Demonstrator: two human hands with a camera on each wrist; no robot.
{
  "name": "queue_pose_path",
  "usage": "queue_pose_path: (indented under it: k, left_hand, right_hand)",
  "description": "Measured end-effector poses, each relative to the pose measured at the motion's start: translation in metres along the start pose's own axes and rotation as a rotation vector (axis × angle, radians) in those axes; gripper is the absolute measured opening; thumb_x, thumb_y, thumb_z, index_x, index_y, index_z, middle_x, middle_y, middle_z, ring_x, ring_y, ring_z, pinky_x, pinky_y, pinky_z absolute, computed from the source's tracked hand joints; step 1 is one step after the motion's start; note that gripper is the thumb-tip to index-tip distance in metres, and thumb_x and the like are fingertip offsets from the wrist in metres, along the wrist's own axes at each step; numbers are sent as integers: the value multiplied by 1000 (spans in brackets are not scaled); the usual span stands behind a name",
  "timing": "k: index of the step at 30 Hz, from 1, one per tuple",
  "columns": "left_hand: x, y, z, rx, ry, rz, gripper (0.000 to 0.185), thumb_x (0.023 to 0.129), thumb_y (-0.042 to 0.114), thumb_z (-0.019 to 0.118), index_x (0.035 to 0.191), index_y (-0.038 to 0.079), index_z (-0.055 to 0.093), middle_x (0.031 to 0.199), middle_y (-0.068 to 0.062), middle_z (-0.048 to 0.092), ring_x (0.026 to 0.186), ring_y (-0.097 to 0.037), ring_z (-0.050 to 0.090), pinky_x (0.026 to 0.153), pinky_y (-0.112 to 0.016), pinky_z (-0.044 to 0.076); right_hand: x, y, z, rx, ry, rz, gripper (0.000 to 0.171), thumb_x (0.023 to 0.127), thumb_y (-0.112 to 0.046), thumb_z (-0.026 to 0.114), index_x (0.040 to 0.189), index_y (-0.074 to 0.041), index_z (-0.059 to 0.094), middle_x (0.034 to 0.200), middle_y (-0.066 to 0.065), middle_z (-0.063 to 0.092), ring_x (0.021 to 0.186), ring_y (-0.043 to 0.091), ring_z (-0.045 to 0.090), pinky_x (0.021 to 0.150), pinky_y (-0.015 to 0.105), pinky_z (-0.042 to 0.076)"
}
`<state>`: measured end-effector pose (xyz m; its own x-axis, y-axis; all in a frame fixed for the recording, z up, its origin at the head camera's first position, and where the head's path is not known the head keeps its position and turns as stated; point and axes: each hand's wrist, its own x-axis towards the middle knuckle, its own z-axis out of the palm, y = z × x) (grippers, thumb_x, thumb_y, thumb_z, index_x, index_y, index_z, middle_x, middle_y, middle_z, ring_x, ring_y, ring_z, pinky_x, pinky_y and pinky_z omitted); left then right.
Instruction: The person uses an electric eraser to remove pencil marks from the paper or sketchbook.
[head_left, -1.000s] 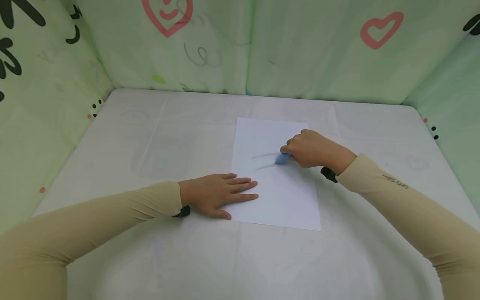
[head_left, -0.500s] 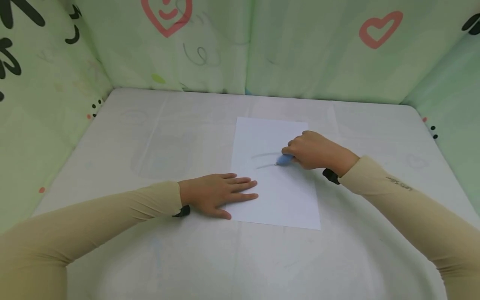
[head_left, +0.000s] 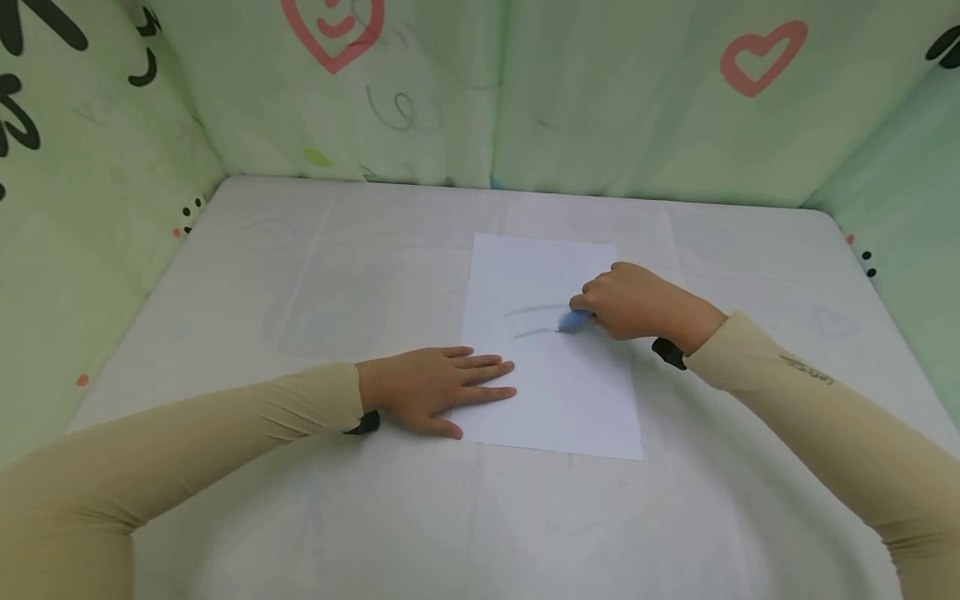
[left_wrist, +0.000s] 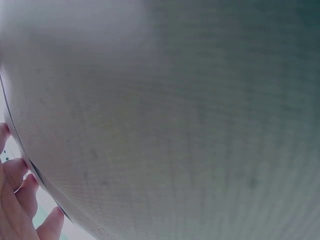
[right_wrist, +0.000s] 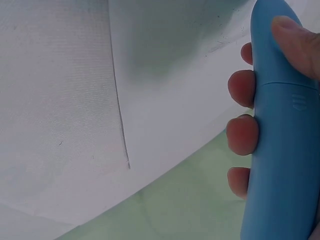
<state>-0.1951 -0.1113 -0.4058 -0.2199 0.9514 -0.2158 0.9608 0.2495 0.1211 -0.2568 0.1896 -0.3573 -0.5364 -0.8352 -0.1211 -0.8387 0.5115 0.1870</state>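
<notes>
The right hand [head_left: 637, 302] curls round a blue pen [head_left: 574, 321], tip down on the paper [head_left: 558, 392] beside two grey strokes. The left hand [head_left: 435, 390] lies flat, fingers spread on the sheet's near left edge, likely pinning it on the white counter [head_left: 300, 275].

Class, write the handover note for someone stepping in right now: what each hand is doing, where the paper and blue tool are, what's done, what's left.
Left hand: flat, fingers straight, pressing the near-left edge of the white paper.
Right hand: grip curled round the blue tool, tip on the paper's middle.
Done: two faint grey strokes across the sheet; the tip sits at the right end of the lower one.
Left: the rest of the sheet is unmarked.
</notes>
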Motion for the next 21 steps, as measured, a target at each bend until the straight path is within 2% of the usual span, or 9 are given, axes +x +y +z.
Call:
queue_pose_path:
  k: [12,21]
  left_hand:
    - [0,0,1,-2,16,11,71,95,54,39,152,18,19,158,-9,16,147,-23,15,118,-43,21]
    - [0,0,0,16,-6,-2,71,95,54,39,152,19,16,159,-8,14,148,-21,13,118,-42,19]
  right_hand:
    - [9,0,1,19,3,-6,12,77,-4,70,76,-10,59,61,0,56,55,14,51,54,32,37]
    - [0,0,-2,14,25,-11,16,75,-5,72,74,-11,57,60,0,55,54,13,49,52,30,37]
